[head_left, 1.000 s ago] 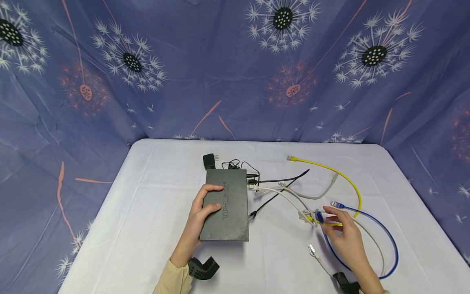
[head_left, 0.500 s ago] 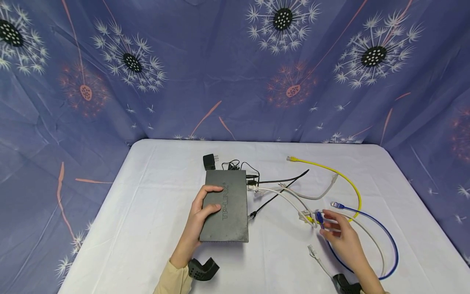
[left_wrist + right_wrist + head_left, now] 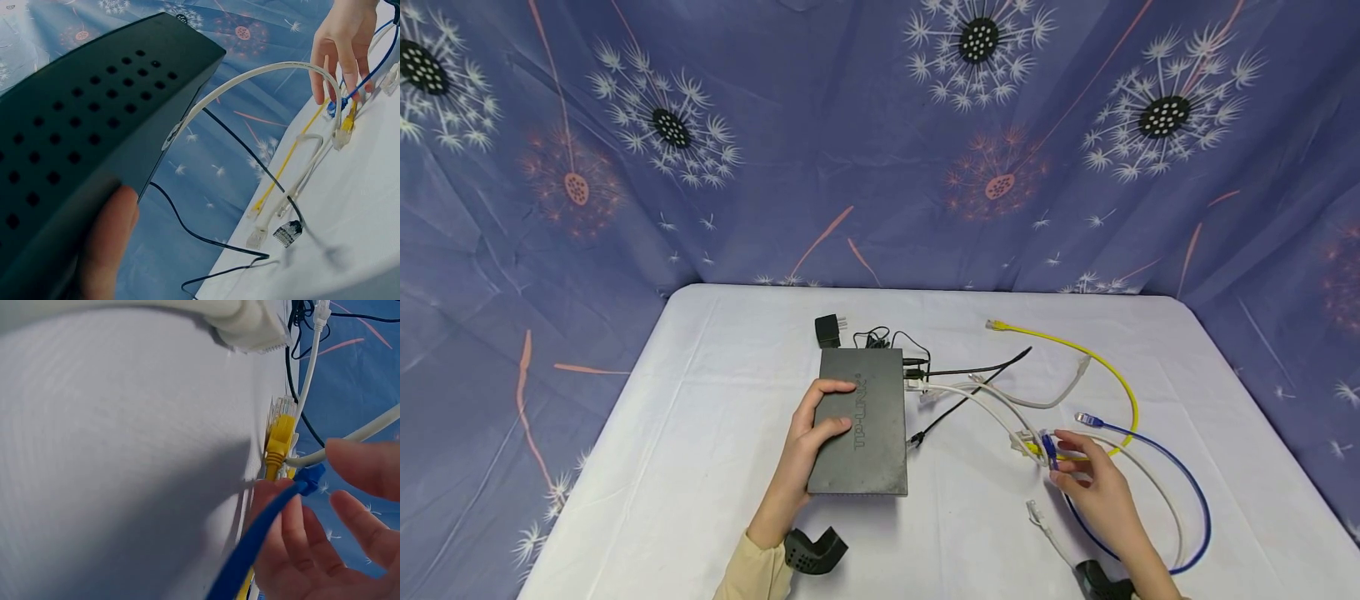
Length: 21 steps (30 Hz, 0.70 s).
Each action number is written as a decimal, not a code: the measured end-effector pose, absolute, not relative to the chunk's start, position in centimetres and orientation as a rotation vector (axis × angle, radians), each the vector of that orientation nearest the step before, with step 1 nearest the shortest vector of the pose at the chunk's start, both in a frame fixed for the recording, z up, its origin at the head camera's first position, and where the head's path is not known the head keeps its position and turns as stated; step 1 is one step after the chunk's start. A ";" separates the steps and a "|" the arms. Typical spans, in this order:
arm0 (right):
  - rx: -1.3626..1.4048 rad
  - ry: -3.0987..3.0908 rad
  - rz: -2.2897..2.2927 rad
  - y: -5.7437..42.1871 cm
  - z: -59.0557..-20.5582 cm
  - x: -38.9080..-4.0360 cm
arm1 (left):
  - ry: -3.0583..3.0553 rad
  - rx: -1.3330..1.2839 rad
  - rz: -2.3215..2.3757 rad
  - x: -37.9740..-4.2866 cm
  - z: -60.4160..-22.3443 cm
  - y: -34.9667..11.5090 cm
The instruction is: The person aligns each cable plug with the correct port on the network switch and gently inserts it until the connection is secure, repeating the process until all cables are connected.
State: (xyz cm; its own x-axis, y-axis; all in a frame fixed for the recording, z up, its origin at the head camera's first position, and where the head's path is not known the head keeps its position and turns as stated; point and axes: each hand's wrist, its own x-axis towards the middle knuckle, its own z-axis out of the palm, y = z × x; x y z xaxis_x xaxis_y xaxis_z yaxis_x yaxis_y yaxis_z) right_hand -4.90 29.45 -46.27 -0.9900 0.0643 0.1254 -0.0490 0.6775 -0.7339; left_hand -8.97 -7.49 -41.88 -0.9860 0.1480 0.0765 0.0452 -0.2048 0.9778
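A dark grey TP-LINK network switch (image 3: 880, 467) is held tilted up by my left hand (image 3: 808, 437), whose thumb and index finger lie over its top. In the left wrist view its vented side (image 3: 81, 131) fills the left, with one finger against it. My right hand (image 3: 1097, 483) has its fingertips around the plug of a blue network cable (image 3: 1049, 452); the right wrist view shows the blue plug (image 3: 309, 478) between thumb and fingers. Right beside it lies a yellow plug (image 3: 281, 434). A white cable (image 3: 973, 396) and a black lead run out of the switch's right side.
Behind the switch sits a black power adapter (image 3: 828, 331) with a coiled cord (image 3: 872, 336). A yellow network cable (image 3: 1097, 354) curves across the right of the white table (image 3: 700, 417). A loose white plug (image 3: 1034, 512) lies near my right wrist. Patterned curtain (image 3: 850, 167) surrounds the table.
My right hand has shifted slightly left and down, and the blue plug has turned and moved a little with it. The left hand and switch have barely moved.
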 end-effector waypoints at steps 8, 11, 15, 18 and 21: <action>-0.108 -2.689 1.227 29.3 -45.4 -4.7 | 1.944 0.236 2.379 -8.9 -41.9 -7.5; -0.108 -2.645 1.238 29.2 -44.8 -4.6 | 1.953 0.243 2.379 -9.0 -41.9 -7.5; -0.080 -2.576 1.279 29.0 -44.1 -4.5 | 1.960 0.244 2.372 -8.9 -41.9 -7.5; -0.065 -2.537 1.302 28.7 -43.6 -4.6 | 1.954 0.239 2.370 -8.9 -41.9 -7.5; -0.070 -2.512 1.297 28.5 -43.1 -4.6 | 1.942 0.231 2.371 -8.9 -41.9 -7.5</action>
